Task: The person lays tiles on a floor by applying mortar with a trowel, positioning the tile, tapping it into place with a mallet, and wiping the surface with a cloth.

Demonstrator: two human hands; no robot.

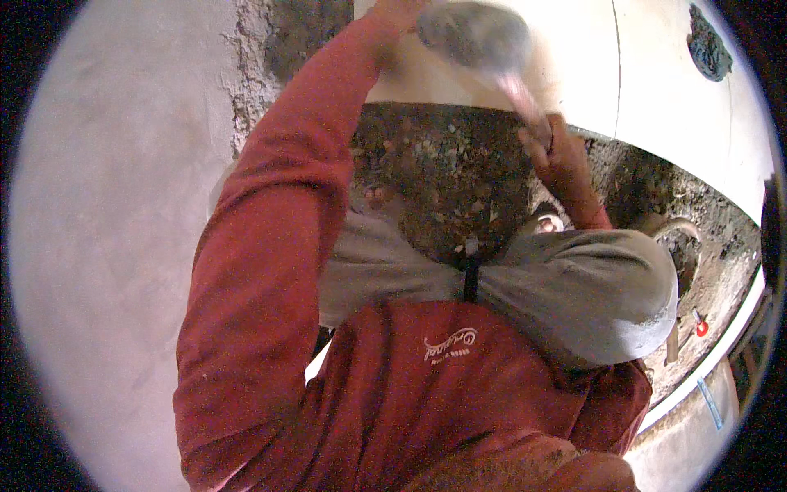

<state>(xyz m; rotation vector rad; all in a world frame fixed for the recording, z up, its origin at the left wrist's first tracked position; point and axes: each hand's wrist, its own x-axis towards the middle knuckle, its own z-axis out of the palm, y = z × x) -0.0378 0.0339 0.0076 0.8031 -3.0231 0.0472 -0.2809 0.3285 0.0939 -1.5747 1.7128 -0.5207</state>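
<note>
My right hand point(564, 168) is wrapped round the handle of a mallet point(475, 34). The mallet's rounded dark grey head is smeared by motion, and its lighter handle slants down to my fist. Beneath the mallet head lies a large pale tile point(492, 86) with a smooth surface. At the top edge my left hand point(402, 11) reaches out over the tile, close beside the mallet head. Its fingers are blurred and partly cut off by the frame, so their pose is hidden.
A plastered wall point(123, 230) rises at the left. Dark rubble ground point(443, 176) lies between my knees and the tile. A dark lump point(710, 45) sits on the pale surface at far right, past a seam. A red-handled tool point(701, 328) and a blue strip point(711, 403) lie at lower right.
</note>
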